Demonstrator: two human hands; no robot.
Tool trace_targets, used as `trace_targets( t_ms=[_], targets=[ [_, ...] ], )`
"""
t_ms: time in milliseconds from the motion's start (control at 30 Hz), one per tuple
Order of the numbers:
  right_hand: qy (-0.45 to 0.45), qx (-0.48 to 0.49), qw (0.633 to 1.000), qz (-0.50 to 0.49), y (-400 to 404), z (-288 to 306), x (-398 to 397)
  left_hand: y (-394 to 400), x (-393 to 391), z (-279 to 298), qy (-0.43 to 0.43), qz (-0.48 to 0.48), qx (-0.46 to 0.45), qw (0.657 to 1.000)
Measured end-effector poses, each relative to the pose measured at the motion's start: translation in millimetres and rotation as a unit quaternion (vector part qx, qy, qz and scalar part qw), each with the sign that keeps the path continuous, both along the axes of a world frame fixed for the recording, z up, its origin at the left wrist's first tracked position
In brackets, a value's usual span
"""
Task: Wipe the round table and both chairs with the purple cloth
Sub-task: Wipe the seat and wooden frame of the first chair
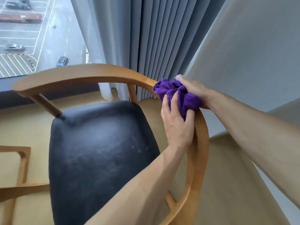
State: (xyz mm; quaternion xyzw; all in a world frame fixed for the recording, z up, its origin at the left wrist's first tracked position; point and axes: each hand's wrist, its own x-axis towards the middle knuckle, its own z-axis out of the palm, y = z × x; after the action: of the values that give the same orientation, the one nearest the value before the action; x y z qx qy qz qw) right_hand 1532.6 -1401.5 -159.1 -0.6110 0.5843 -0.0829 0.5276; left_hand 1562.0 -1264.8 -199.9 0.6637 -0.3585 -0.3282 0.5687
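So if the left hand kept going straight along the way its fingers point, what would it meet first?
The left hand already has its fingertips in the purple cloth bunched on the chair's wooden rail. Past that, probably the right hand gripping the cloth, then the grey curtain; depth is unclear.

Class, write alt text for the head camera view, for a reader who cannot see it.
Both hands, the left hand and the right hand, press a bunched purple cloth against the curved wooden backrest of a chair with a black seat. Grey curtains and a window overlooking a car park lie behind.
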Motion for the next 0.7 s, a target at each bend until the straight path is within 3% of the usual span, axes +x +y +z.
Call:
trace_targets(
  t_ms=[100,300,400,567,700],
  targets=[
    [0.047,-0.056,0.997,0.017,2.2,1.6,-0.9,26.6,-23.6,2.3,0.024,-0.014,0.007,1.000],
    [0.051,-0.122,0.991,0.008,27.0,-5.5,-12.4,68.1,-39.6,-11.4,0.079,-0.061,0.027,0.995],
    [0.076,-0.165,0.983,0.022,40.7,-1.8,-17.5,47.7,-29.8,-11.1,0.106,-0.041,0.017,0.993],
    [0.030,-0.159,0.987,-0.022,67.1,-1.2,-29.4,6.1,-6.5,-11.0,0.151,0.005,0.050,0.987],
    [0.032,-0.170,0.984,-0.039,76.9,-2.4,-34.9,25.2,-22.4,-16.3,0.132,-0.036,0.084,0.987]
  ],
)
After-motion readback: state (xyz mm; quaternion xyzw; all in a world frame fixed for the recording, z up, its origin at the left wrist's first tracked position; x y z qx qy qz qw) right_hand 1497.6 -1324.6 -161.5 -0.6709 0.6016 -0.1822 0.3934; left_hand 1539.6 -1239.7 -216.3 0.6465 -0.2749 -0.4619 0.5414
